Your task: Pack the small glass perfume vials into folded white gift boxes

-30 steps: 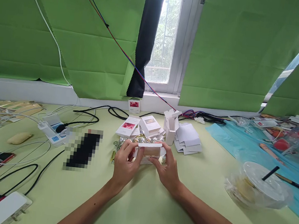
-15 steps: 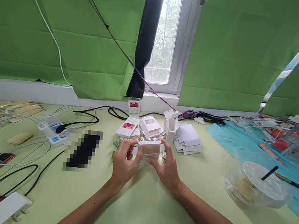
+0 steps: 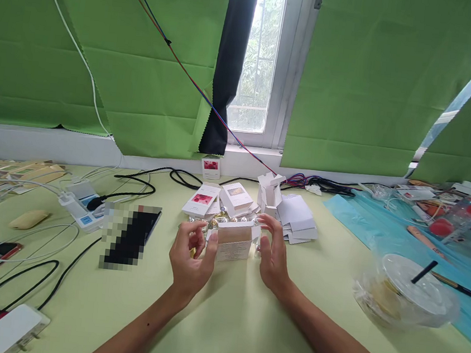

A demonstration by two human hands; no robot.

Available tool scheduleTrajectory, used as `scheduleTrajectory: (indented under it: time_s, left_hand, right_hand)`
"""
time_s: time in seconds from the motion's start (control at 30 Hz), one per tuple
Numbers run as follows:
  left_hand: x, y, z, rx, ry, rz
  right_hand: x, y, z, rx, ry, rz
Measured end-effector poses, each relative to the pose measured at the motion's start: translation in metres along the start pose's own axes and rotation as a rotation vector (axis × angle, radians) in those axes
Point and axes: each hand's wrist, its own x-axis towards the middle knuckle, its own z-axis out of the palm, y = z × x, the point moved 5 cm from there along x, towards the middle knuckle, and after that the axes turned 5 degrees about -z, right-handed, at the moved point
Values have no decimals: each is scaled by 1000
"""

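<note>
Left hand: grip wide at white box's left edge, contact unclear. Right hand: grip wide, narrow gap to box. Flat white pieces beyond.

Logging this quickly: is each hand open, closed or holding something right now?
Left hand: loosely open beside the white box; whether it touches can't be told.
Right hand: open at the box's right side, holding nothing visible.
</note>
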Motion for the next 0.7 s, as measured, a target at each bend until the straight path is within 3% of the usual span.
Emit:
scheduleTrajectory:
  time_s: [0.17,0.33,0.53,0.7]
  left_hand:
    - [-14,15,2,-81,-15,347]
    - [-39,35,18,-9,-293,589]
    - [-53,29,40,112,-670,545]
    - [-57,18,47,121,-797,471]
  right_hand:
    - [11,16,-15,-182,147,-14]
    - [27,35,-36,-493,261,-40]
    - [35,73,-61,-848,211,71]
    - [31,96,-62,-1013,65,137]
